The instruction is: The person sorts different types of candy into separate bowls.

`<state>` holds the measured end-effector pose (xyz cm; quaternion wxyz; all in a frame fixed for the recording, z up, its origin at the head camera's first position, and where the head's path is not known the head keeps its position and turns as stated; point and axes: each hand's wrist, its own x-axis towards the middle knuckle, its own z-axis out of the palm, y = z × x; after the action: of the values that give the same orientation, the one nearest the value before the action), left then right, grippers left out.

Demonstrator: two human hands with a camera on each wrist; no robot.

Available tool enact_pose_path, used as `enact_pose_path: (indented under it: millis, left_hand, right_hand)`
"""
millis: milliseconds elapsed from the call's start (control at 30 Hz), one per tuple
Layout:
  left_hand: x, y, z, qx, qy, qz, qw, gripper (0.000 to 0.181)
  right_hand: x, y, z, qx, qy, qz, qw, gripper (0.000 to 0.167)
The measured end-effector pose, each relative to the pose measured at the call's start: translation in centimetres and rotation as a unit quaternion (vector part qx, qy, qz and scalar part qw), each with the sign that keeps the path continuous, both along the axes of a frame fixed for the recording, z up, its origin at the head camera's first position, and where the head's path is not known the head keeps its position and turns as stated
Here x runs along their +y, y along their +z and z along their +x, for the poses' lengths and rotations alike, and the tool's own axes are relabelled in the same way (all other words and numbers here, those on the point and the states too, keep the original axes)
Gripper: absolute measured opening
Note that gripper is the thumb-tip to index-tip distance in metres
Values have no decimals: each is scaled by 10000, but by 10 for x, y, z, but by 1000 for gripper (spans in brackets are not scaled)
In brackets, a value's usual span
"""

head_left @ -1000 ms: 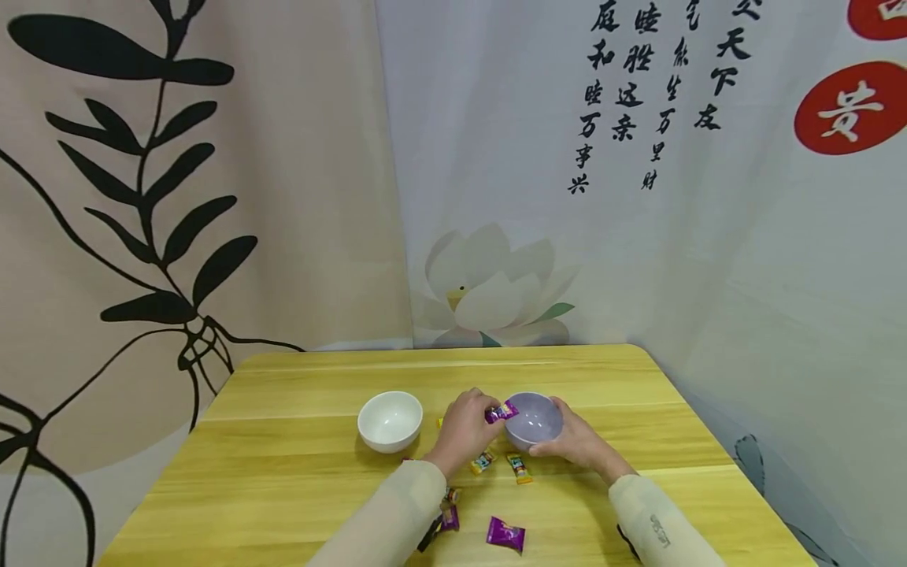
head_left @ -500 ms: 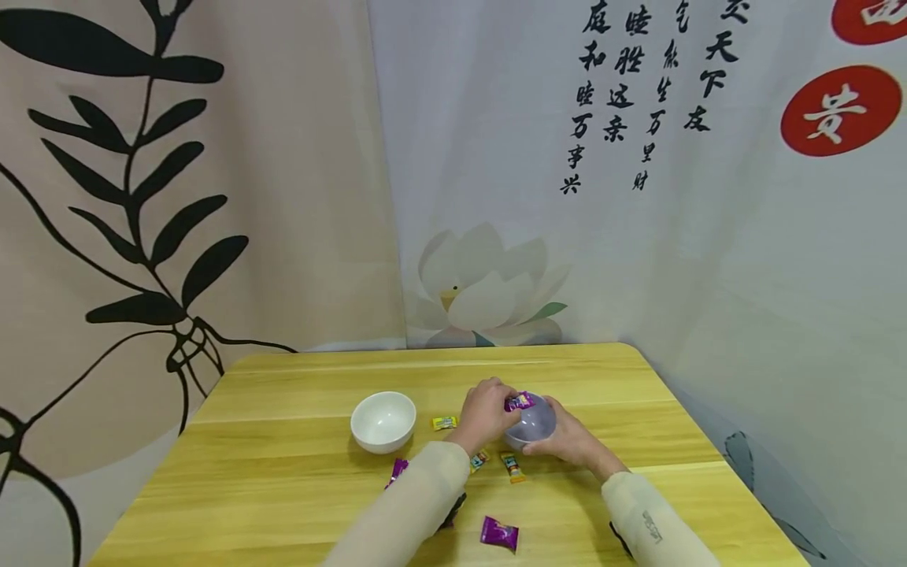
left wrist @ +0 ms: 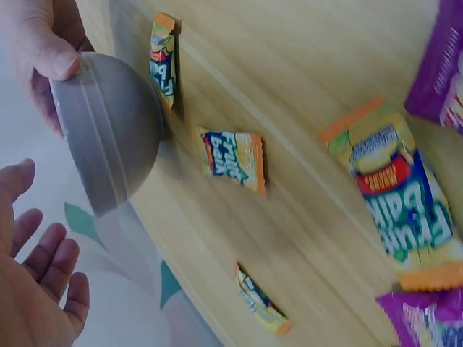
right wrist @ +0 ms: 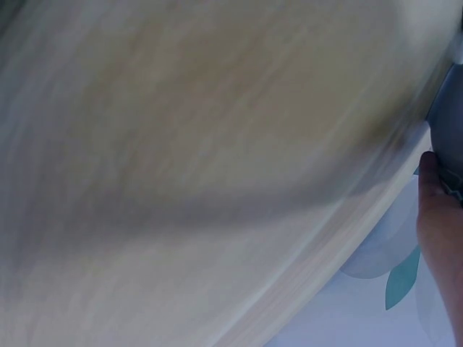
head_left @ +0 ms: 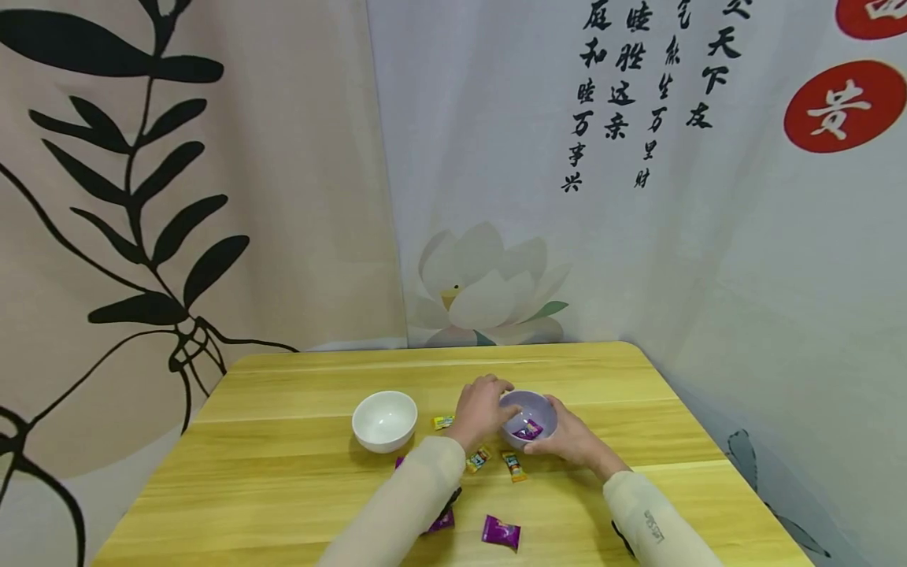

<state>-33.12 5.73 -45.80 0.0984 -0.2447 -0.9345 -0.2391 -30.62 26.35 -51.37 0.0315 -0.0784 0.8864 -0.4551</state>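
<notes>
Well left of the lavender bowl [head_left: 536,405] sits a white bowl [head_left: 385,417], on same wood table [head_left: 283,472]. Rightward, nearer the viewer than the lavender bowl: a sliver of purple wrapper [head_left: 400,461], mostly behind the L sleeve [head_left: 405,504], & a purple packet [head_left: 443,520], also part-hidden by it. Small yellow packet [head_left: 443,422] lies left of lavender bowl, just past L wrist. Orange-ended yellow pkt [head_left: 478,459] is front-left of lavender bowl. L hand [head_left: 484,408] is at that bowl's left rim, thumb over the opening, fingers apart, nothing gripped. Well in front of bowl: full-view purple pkt [head_left: 501,532]. Just in front of it: upright-lying yellow pkt [head_left: 514,466]. Inside lavender bowl: one purple candy [head_left: 527,430], clear of both hands. R hand [head_left: 570,438] grips bowl's right side, thumb & fingers round it.
</notes>
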Motion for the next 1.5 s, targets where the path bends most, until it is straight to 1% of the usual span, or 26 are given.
enact_pose_path:
  millis: [133,233,367,567,633,733,800,900,1033,1133,1233,1333,1500]
  left_hand:
    - [-5,7,2,-94,-185,23,9998,37]
    - [-8,13,6,-166,-339,8,9993,39]
    - [-14,17,11,-224,-534,41,9983,40]
    - [-28,16,20,-277,-714,143,9970,41]
    - [-33,15,24,-341,-758,175,9964,41]
    - [-42,13,30,-475,-808,232,9953,41]
    - [-47,10,34,-641,-819,247,9943,41]
    - [-53,5,40,-765,-901,278,9926,42]
    - [-61,-3,48,-666,-1078,253,9916,42]
    - [-65,-9,55,-666,-1203,274,9901,41]
    - [-69,-15,62,-782,-1305,262,9880,42]
    - [-71,-20,70,-805,-1440,199,9861,42]
    - [-71,-28,85,-922,-1478,-17,9847,43]
  right_hand:
    - [1,-1,-1,13,-71,62,10000,115]
    - [3,-3,-2,36,-133,108,9998,116]
    - [4,-4,-1,41,-143,138,9998,117]
    - [3,-1,0,-17,-96,56,9999,115]
    - [3,0,0,-38,-90,67,9999,116]
    - [2,0,0,-37,-102,110,9999,117]
    - [2,0,1,-37,-90,120,9999,117]
    - [2,0,1,-55,-109,123,9999,117]
    - [3,0,1,-48,-114,146,9998,118]
    - [2,-1,1,-29,-129,147,9998,118]
    - [2,-2,0,-44,-165,140,9998,119]
    - [1,-3,0,-19,-176,179,9997,119]
    - [0,-4,-1,-35,-204,159,9997,119]
